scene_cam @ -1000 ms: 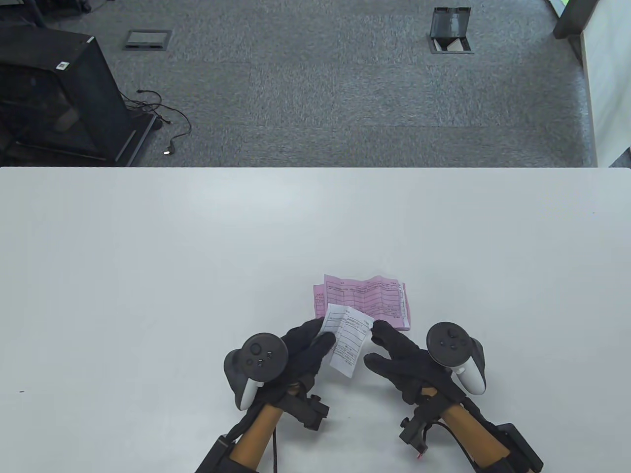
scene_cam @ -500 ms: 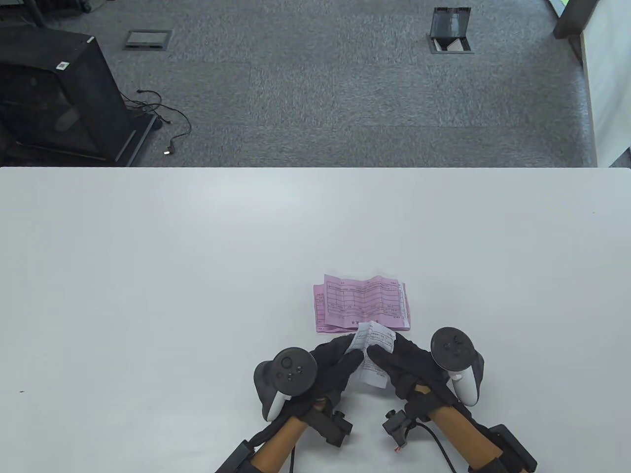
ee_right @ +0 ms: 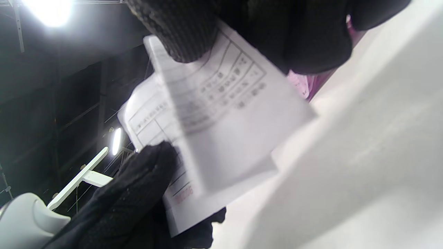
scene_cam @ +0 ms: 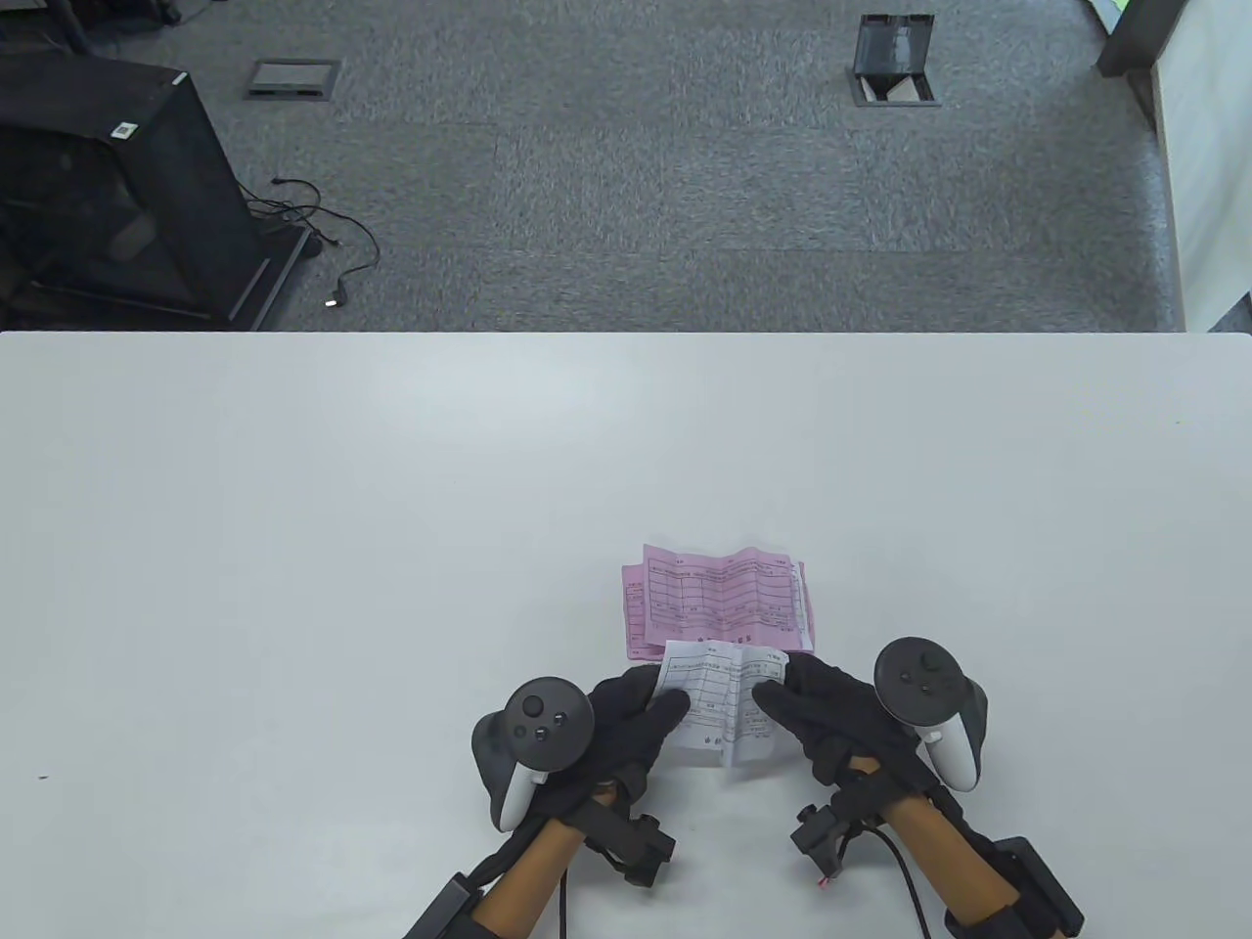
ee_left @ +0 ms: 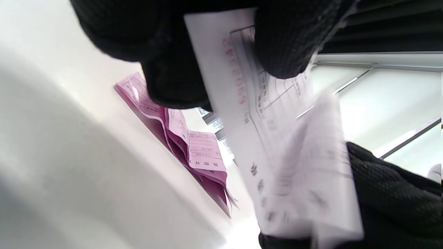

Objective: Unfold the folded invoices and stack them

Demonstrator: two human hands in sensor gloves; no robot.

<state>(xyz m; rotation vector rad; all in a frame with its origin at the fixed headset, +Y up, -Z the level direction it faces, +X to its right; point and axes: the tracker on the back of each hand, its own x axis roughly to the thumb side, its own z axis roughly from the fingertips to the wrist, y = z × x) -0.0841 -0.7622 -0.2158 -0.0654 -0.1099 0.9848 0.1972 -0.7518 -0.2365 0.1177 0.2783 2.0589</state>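
Observation:
A white invoice (scene_cam: 722, 702), printed with a table and partly unfolded with a crease near its right side, is held above the table between both hands. My left hand (scene_cam: 636, 714) pinches its left edge and my right hand (scene_cam: 797, 709) pinches its right edge. It also shows in the left wrist view (ee_left: 283, 145) and the right wrist view (ee_right: 221, 124), gripped by black gloved fingers (ee_left: 287, 41). A stack of unfolded pink invoices (scene_cam: 719, 599) lies flat on the white table (scene_cam: 391, 509) just beyond the hands; it also shows in the left wrist view (ee_left: 193, 148).
The table's far edge (scene_cam: 626, 335) runs across mid-view with grey carpet beyond. A black cabinet (scene_cam: 108, 186) and a cable stand on the floor at far left. A floor box (scene_cam: 895, 64) sits at far right.
The white invoice was held folded in the left hand. The right hand came in and took its other edge, and the hands have drawn apart, opening the sheet wider.

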